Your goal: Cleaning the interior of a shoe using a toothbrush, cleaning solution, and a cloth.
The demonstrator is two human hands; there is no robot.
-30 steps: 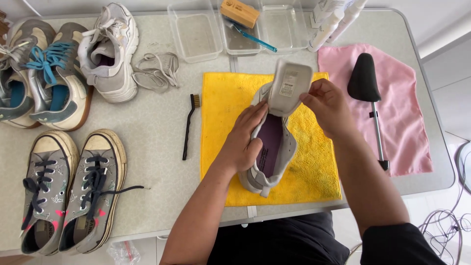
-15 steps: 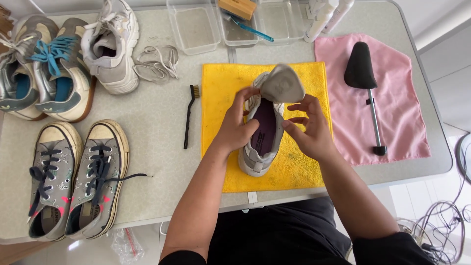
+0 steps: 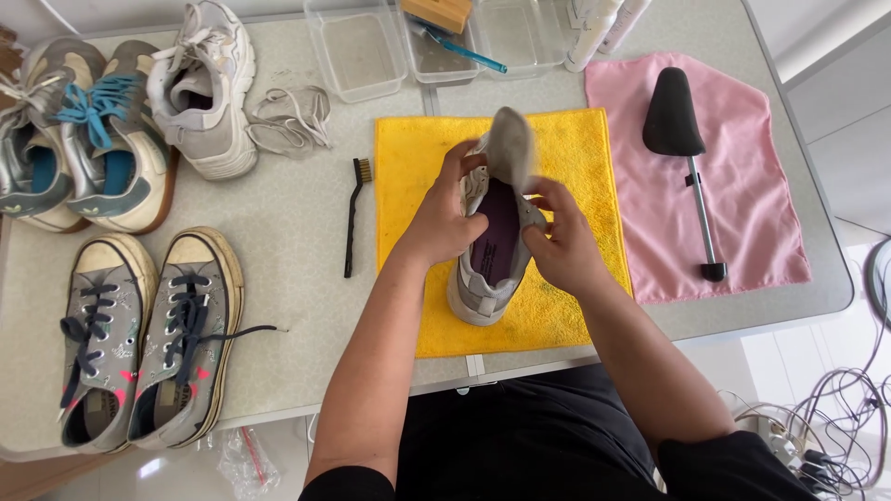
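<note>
While a grey sneaker (image 3: 490,269) rests on the yellow towel (image 3: 575,167) at the table's middle, its left side is gripped by the left hand (image 3: 444,218), fingers curled over the collar beside the raised tongue (image 3: 509,144). Its right edge is pinched by the right hand (image 3: 561,243), fingers pressed together. A black brush (image 3: 352,215) lies just left of the towel.
</note>
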